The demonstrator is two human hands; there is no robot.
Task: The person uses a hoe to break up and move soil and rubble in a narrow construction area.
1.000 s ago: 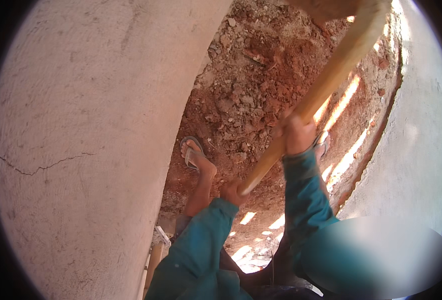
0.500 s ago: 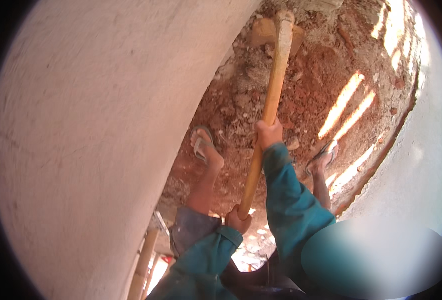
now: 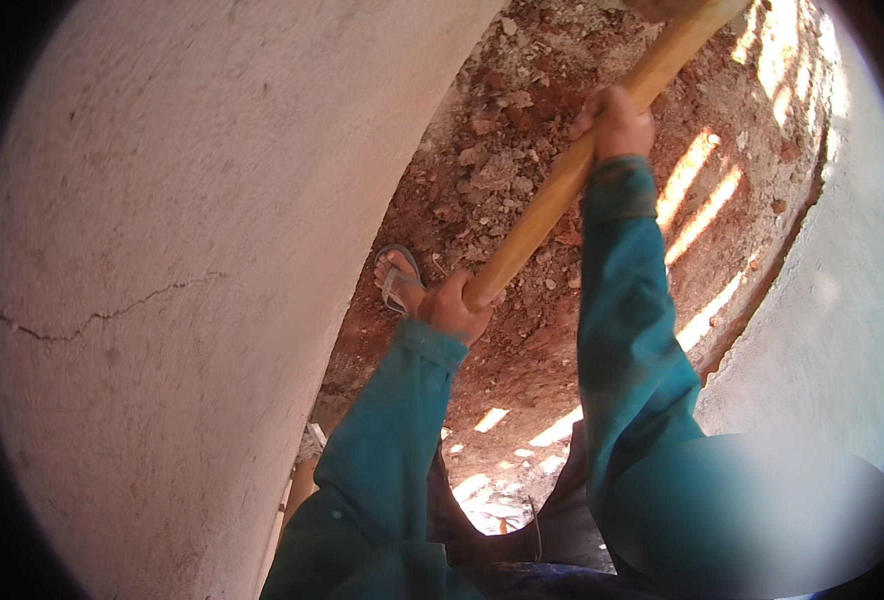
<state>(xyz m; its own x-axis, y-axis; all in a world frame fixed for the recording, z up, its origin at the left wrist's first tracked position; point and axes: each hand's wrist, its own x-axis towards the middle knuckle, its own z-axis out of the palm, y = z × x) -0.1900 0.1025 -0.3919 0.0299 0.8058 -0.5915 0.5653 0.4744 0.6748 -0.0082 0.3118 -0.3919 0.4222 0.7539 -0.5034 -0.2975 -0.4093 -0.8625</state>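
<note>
My left hand is closed round the butt end of a hoe's pale wooden handle. Farther up, my right hand grips the same handle from the side. The hoe slants from lower left to upper right, raised over broken reddish soil. Its head is mostly cut off by the top edge of the picture; only a brownish part shows there. Teal sleeves cover both my forearms.
A pale plastered wall with a crack rises close on the left. Another light wall curves along the right. My sandalled left foot stands on the soil beside the left wall. Sunlight stripes the ground at right.
The hoe has swung up and to the right, its head leaving the soil and passing mostly out of view. Both my hands have moved forward with the handle, still gripping it.
</note>
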